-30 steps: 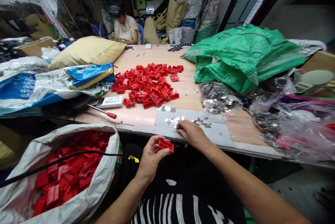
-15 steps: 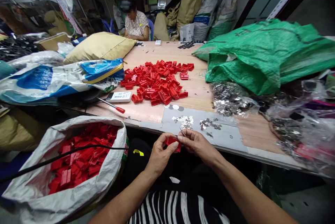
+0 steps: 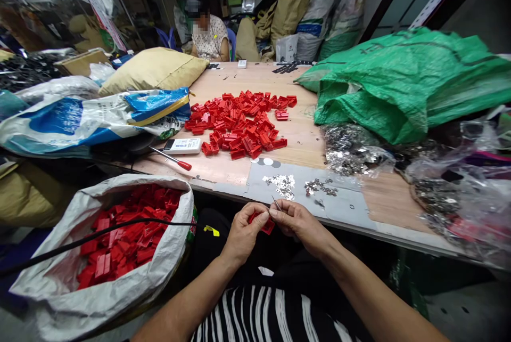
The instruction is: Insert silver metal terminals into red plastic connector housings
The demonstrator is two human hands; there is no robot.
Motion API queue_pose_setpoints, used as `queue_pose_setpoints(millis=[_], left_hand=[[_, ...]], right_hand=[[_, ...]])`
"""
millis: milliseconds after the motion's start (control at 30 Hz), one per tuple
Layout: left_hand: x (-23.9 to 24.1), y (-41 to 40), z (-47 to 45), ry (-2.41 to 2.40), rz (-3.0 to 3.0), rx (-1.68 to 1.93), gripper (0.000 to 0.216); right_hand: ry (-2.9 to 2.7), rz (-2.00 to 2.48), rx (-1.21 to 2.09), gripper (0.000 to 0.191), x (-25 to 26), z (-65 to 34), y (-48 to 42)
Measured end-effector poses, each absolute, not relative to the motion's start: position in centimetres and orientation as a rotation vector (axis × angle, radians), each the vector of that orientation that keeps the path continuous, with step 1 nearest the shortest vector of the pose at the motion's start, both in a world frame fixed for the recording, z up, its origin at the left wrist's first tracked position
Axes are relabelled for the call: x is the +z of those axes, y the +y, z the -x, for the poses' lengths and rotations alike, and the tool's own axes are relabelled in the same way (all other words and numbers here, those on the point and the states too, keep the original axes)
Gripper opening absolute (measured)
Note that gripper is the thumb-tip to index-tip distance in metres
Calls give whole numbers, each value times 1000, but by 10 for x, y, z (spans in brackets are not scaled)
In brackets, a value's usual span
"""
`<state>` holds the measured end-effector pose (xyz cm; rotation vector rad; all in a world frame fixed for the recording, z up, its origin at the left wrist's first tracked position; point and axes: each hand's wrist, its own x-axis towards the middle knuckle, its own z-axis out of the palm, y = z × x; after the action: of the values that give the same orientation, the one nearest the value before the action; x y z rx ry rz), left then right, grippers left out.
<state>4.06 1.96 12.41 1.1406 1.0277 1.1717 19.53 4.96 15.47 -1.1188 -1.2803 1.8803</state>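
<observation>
— Left hand (image 3: 245,227) pinches a red clip (image 3: 266,225), just off the near table (image 3: 223,171) edge, over the lap.
— Right hand (image 3: 297,222)?
— Fingertips closed on a thin metal piece (image 3: 276,203), held at the clip; left steadies it, I'd say.
— Supplies?
— Silver bits (image 3: 284,184) within reach; red pile (image 3: 243,123) farther; sack (image 3: 120,235) near left.
</observation>
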Motion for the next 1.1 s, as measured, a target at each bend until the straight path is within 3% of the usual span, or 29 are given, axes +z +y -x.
queue_pose_setpoints(millis=[233,433,800,1100], left_hand=[[119,17,-43,956,-1055,1192,22],[124,16,-40,1041,-1009,1149,32],[117,15,-35,1399,-1934,1349,48],[126,11,-38,1312,-2023,1287,30]], right_hand=[[-1361,1116,1856,41,152,-197,50],[-1577,1354,1357,41,146,-207,53],[-1654,1468,1107,35,128,-197,38],[-1588,1459,1175,35,123,-193,40]])
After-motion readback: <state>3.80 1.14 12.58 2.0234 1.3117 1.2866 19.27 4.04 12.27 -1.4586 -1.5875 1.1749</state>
